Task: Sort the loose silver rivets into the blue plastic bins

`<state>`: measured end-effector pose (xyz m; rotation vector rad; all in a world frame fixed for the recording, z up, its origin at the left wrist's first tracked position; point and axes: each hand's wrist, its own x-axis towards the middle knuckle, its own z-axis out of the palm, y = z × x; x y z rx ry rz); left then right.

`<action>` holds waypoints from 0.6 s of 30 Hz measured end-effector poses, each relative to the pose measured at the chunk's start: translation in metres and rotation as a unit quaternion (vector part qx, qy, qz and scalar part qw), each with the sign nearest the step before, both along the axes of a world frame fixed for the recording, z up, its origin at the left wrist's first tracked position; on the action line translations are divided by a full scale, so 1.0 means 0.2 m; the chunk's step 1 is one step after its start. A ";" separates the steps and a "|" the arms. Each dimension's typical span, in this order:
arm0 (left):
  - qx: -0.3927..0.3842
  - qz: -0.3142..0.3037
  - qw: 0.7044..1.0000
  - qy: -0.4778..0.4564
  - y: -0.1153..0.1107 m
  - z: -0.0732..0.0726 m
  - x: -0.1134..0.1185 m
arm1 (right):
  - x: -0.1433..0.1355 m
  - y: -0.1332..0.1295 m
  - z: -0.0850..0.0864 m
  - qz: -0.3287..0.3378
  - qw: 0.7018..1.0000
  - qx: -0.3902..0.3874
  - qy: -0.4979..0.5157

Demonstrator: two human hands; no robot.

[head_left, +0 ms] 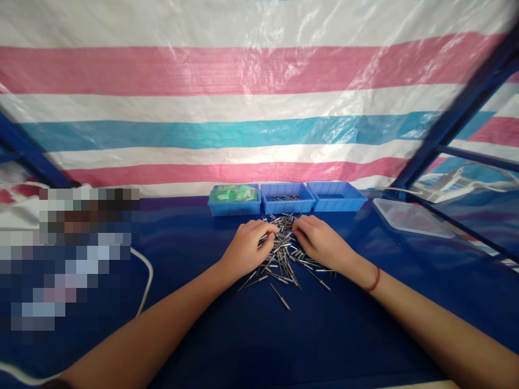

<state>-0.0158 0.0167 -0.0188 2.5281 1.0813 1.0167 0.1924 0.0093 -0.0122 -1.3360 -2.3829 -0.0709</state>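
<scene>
A loose pile of thin metal rivets [281, 259] lies on the blue table. At the pile's left side is my left hand [249, 246], its fingers curled with thumb and fingertips near each other; what is between them is too small to make out. My right hand [320, 240] is at the pile's right side, fingers bent down and pressed together over the rivets, the tips partly hidden. Behind the pile stand three blue bins: the left bin [234, 208] holds green packets, the middle bin [288, 206] some rivets, and the right bin [339, 202] shows a bare bottom.
A clear plastic lid [413, 218] lies at the right. White cable [150, 270] runs over the left of the blue table [316, 346], near a pixelated area. Blue frame posts stand at both sides, with a striped sheet [243, 132] behind.
</scene>
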 end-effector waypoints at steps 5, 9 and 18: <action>0.013 -0.012 1.000 0.019 -0.03 0.02 0.02 | -0.02 -0.09 0.07 0.025 0.988 0.002 0.153; -0.005 -0.023 1.000 0.014 -0.07 0.03 0.04 | -0.06 -0.13 0.10 0.066 0.965 -0.037 0.251; 0.005 -0.019 0.999 -0.046 -0.10 0.04 0.07 | -0.11 -0.16 0.07 0.054 0.897 -0.123 0.420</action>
